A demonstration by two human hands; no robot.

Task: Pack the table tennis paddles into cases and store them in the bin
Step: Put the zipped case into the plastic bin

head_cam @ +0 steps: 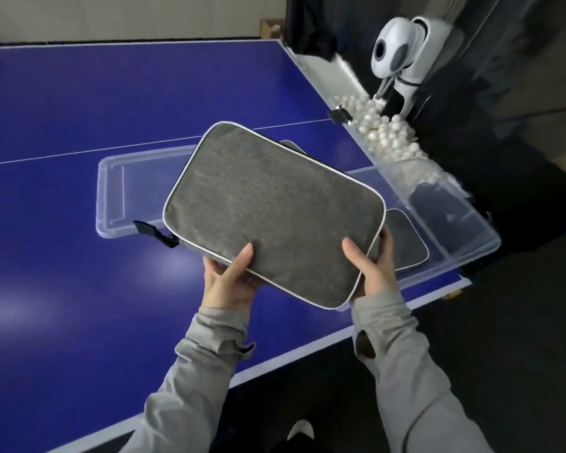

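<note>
The blue worktop [62, 103] stretches beyond the fingers. A clear bin [464, 237] sits just past them with a dark case [406, 237] inside. A grey case [272, 210] is held above both. The left hand [229, 276] and right hand [373, 266] grip its near edge, thumbs on top, fingers curled beneath.

A grey case [268, 210] of matt, heathered woven cloth, edged in smooth pale piping, fills the centre of the frame, a dark fabric zip pull [151, 232] hanging at its left edge. Behind it sits a bin [464, 223] of clear, glossy plastic, with its transparent plastic lid [111, 191] lying on the bench [79, 109], whose smooth blue top carries a soft sheen. At upper right, a white ball machine [402, 53] shows glossy moulded plastic above matt white balls [386, 132]. The sleeves [196, 371] are soft grey knit.
</note>
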